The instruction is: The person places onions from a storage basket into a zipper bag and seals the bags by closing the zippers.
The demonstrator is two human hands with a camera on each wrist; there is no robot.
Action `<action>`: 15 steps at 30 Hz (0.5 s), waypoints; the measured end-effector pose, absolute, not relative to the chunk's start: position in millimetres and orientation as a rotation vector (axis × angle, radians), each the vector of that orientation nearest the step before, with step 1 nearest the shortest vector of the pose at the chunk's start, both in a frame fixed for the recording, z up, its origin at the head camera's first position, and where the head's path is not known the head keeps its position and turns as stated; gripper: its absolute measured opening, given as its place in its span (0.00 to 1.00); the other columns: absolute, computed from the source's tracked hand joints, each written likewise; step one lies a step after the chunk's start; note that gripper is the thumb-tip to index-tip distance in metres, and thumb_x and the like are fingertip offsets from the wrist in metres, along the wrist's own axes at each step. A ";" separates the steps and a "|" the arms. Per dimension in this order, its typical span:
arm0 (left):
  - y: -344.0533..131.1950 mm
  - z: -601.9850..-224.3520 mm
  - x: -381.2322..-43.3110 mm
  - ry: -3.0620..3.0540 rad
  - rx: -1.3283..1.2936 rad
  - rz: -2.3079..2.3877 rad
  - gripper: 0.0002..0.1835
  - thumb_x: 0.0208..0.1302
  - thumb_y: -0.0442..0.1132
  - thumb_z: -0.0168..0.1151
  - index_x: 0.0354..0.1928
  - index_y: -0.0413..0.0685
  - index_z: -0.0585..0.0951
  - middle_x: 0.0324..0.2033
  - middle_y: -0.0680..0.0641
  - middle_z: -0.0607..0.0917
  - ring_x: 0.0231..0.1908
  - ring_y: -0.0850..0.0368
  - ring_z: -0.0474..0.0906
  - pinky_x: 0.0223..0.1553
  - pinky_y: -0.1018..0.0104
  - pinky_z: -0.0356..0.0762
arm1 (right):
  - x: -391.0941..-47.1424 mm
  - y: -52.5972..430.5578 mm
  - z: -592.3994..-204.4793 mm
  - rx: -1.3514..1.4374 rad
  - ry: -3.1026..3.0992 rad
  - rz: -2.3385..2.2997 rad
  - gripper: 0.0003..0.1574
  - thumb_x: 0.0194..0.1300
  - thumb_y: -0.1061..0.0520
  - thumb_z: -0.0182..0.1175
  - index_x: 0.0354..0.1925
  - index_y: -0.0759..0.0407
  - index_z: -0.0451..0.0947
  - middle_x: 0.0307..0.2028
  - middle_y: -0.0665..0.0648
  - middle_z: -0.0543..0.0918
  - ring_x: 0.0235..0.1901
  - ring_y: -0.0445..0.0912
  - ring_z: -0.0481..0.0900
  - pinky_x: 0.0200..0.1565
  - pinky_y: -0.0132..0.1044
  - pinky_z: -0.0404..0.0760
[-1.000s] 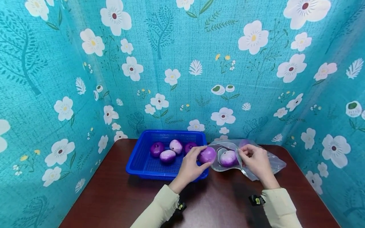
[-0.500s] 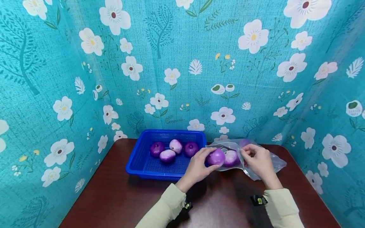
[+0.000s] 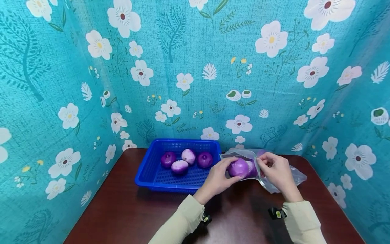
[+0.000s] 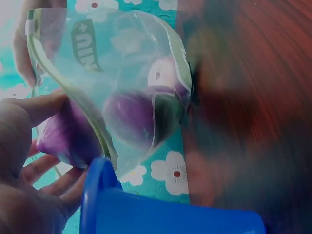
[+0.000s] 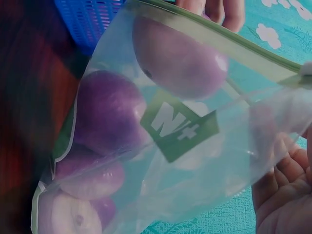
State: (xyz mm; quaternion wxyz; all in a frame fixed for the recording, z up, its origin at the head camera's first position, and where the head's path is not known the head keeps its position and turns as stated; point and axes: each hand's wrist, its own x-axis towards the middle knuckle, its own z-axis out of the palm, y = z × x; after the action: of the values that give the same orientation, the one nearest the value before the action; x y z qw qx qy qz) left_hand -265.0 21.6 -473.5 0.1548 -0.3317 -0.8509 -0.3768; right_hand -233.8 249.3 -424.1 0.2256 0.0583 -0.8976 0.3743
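Observation:
My left hand (image 3: 217, 179) grips a purple onion (image 3: 239, 168) at the mouth of a clear zip bag (image 3: 299, 177). Thumb and fingers lie round the onion, and it is partly inside the bag's opening. My right hand (image 3: 278, 171) pinches the bag's edge on the right side of the mouth. Through the clear plastic in the right wrist view, a dark purple onion (image 5: 109, 111) and a pale-ended onion (image 5: 70, 217) lie deeper in the bag. A green printed label (image 5: 178, 126) marks its side. The right fingertips are partly hidden in the head view.
A blue plastic basket (image 3: 166, 187) with several purple and white onions stands left of the bag, its right wall close to the left hand. Both rest on a dark reddish-brown table (image 3: 115, 200). A teal flowered curtain (image 3: 195, 112) hangs behind and at both sides.
My left hand has moved right with the onion, from beside the basket's right rim into the bag's mouth. The right hand stays at the bag's edge, almost still.

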 end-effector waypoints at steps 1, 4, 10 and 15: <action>24.0 -472.3 -264.3 -2.443 -0.962 -1.089 0.34 0.64 0.52 0.74 0.69 0.54 0.75 0.64 0.51 0.81 0.63 0.58 0.79 0.64 0.67 0.77 | -233.8 249.2 -424.0 0.166 -2.475 1.037 0.08 0.70 0.56 0.68 0.35 0.60 0.85 0.21 0.53 0.84 0.17 0.40 0.79 0.25 0.31 0.79; 31.4 -468.9 -262.2 -2.466 -1.018 -1.116 0.34 0.66 0.53 0.72 0.71 0.55 0.73 0.65 0.51 0.80 0.62 0.59 0.79 0.62 0.71 0.77 | -233.6 248.8 -423.4 0.182 -2.479 1.057 0.08 0.70 0.56 0.68 0.36 0.61 0.84 0.22 0.54 0.84 0.17 0.40 0.79 0.23 0.33 0.80; 41.1 -468.8 -261.3 -2.511 -1.064 -1.143 0.34 0.66 0.54 0.71 0.72 0.61 0.73 0.62 0.53 0.75 0.56 0.60 0.79 0.55 0.77 0.77 | -232.5 247.3 -419.1 0.203 -2.469 1.070 0.09 0.70 0.56 0.68 0.37 0.62 0.84 0.23 0.55 0.85 0.17 0.40 0.79 0.23 0.33 0.81; 38.3 -470.9 -261.4 -2.506 -1.010 -1.112 0.30 0.64 0.54 0.73 0.66 0.59 0.75 0.61 0.55 0.81 0.58 0.60 0.81 0.59 0.73 0.78 | -228.6 248.4 -410.7 0.185 -2.455 1.055 0.08 0.70 0.57 0.68 0.37 0.62 0.84 0.22 0.56 0.85 0.17 0.40 0.79 0.22 0.33 0.80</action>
State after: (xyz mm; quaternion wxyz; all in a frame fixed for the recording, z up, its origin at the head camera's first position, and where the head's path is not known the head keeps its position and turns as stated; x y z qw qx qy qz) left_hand -261.4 38.3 -470.9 0.1097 -0.3435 -0.8525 -0.3785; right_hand -228.6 248.4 -410.7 0.2294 0.0674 -0.8921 0.3835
